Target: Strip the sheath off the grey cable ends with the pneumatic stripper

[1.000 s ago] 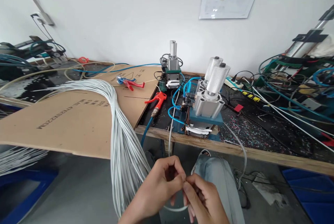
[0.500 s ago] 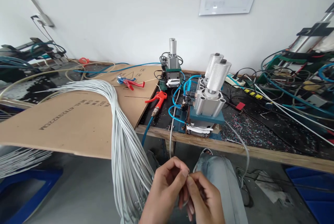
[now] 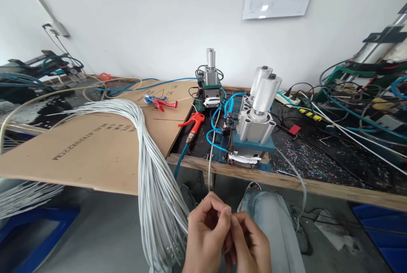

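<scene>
My left hand [image 3: 208, 230] and my right hand [image 3: 246, 239] meet above my lap, fingertips pinched together. Between the curled fingers a small bit of pale grey cable [image 3: 227, 250] shows; its end is hidden by the thumbs and forefingers. Left of my hands, a thick bundle of light grey cables [image 3: 155, 179] hangs off the cardboard sheet [image 3: 95, 146], its lower ends beside my left wrist. Beyond my hands, on the bench, stands a pneumatic machine [image 3: 254, 124] with knurled silver cylinders.
A red air gun [image 3: 193, 124] on a blue hose lies left of the machine. Red-handled pliers [image 3: 160, 102] rest on the cardboard. A smaller machine [image 3: 210, 80] stands farther back. Tangled hoses and a power strip [image 3: 286, 98] lie right. The bench's wooden edge [image 3: 305, 182] runs across.
My hands stay pinched together, and the fingertips have drawn slightly closer. The view has shifted slightly, so the bench and the cable bundle appear a little farther right and lower.
</scene>
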Tool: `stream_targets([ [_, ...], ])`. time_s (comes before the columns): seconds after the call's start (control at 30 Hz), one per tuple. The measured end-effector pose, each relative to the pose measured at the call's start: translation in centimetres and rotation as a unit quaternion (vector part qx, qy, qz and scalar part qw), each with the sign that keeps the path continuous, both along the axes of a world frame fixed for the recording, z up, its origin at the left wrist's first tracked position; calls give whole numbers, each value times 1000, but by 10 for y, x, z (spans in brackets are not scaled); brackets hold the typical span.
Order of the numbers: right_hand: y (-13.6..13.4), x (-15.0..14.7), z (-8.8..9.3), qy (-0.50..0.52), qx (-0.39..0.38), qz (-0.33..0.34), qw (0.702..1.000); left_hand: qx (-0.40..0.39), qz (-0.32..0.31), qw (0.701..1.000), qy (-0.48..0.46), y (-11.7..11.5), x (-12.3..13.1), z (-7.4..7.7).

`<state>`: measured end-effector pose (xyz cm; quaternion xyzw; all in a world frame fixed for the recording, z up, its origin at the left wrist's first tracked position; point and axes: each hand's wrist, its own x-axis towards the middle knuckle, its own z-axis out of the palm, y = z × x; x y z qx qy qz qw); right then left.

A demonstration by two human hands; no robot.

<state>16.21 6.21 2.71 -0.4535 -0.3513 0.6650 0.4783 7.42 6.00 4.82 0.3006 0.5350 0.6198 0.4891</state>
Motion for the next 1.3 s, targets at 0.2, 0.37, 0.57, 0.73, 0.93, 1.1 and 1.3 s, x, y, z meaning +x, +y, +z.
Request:
stream_targets([
  [0.2,-7,-13,-1,41,-5,-51,998,-16,-118,990,-80,0,-8,2],
  [0.37,-6,-11,1,38,7,-46,998,-1,-129,985,-118,1,-11,2],
  [0.57,-5,-9,3,30,-2,-47,998,-8,-138,989,-49,3,-14,6],
  [0.73,-4,-9,4,41,-2,-48,998,-12,-147,989,0,7,-19,9],
  [0.93,-8,-17,2,48,-6,-90,995,7,-99,995,18,5,-12,8],
  [1.1,-10,-21,-3,26,-12,-111,993,10,-80,996,27,0,-8,-1],
  [1.3,-8,-22,-1,35,-14,-104,994,-4,-92,995,23,0,-13,-6],
])
